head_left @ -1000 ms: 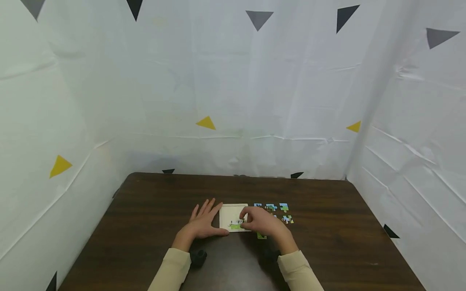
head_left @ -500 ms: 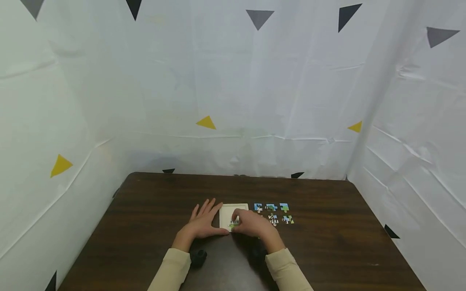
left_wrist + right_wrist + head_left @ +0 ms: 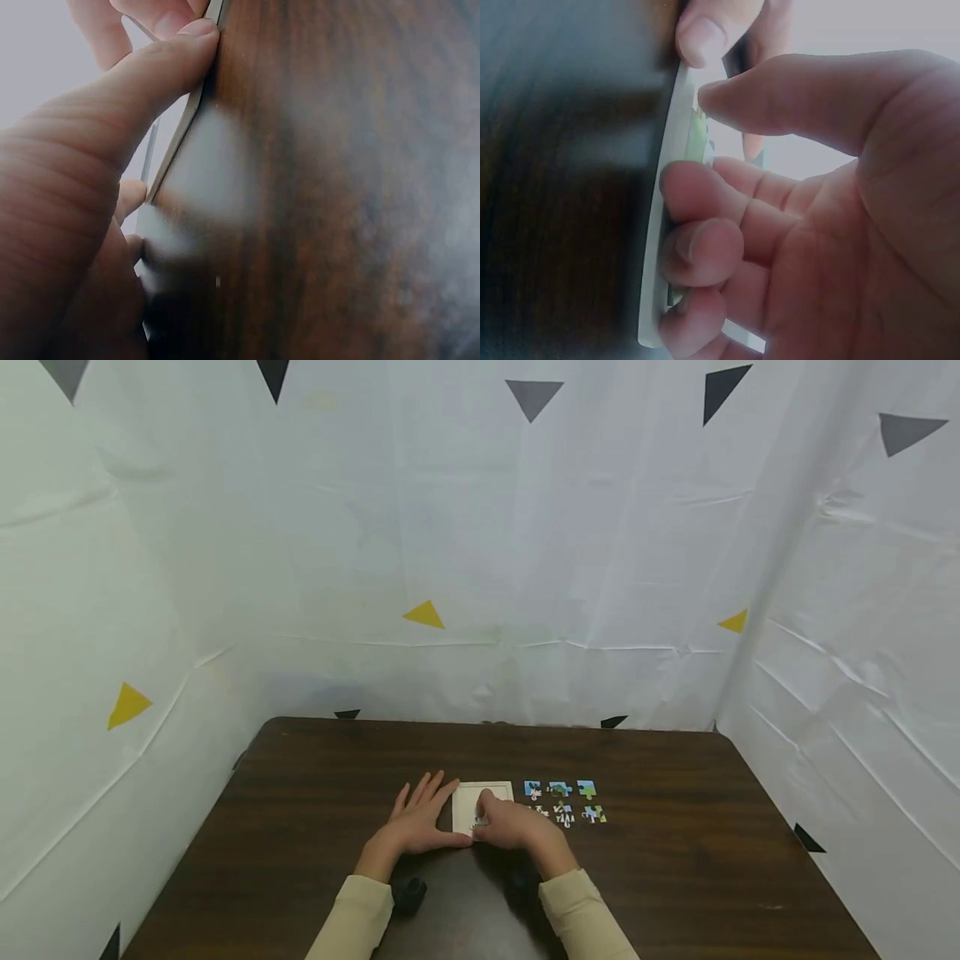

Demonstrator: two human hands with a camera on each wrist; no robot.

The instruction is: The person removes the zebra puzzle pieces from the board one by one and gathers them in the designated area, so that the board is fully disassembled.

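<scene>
A square cream puzzle tray point(image 3: 467, 795) lies on the table between the hands. My left hand point(image 3: 412, 827) is spread at its left side, its thumb point(image 3: 169, 56) pressing the near edge and a fingertip touching the far left corner. My right hand point(image 3: 517, 828) reaches over the near part of the tray with curled fingers, thumb and fingers on a green-bottomed jigsaw piece point(image 3: 696, 139). In the right wrist view its thumb tip meets the top of the piece, while other fingers bend down over the tray's rim point(image 3: 654, 255). Much of the picture inside is hidden by this hand.
Several loose jigsaw pieces point(image 3: 586, 788) with blue and green print lie in rows right of the tray, some partly behind the right hand. The dark wooden table point(image 3: 675, 860) reaches back to a white curtain point(image 3: 480, 527) with triangle shapes.
My right hand has moved left over the tray, to beside the left thumb, uncovering more of the loose pieces. My left hand has stayed in place at the tray.
</scene>
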